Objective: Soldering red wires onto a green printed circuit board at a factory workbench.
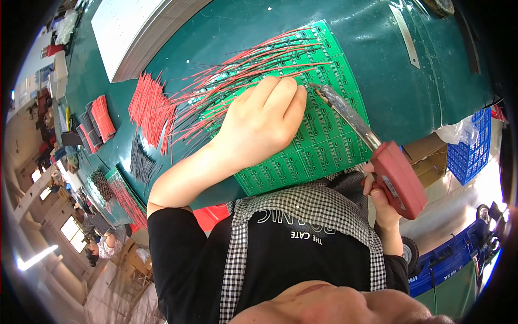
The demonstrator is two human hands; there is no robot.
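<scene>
Someone [307,254] is leaning closest, right hand [382,201] grasping a soldering gun [391,166] pointing toward half past ten, its tip [315,87] at two o'clock from the left hand [263,120], hold hidden, over the circuit board [319,154].

Pictured with fingertips of the curled left hand [264,119] turned out of view, covering part of a green circuit-board panel [324,146]; with right hand [382,204] partly hidden behind a red soldering gun [398,181]. Impossible to tell: contact between tip [325,94] and panel. Cropped above, across a white-topped stack [127,32]; below, across the face [329,302]. Too small for detail around a distant co-worker [108,245].
</scene>
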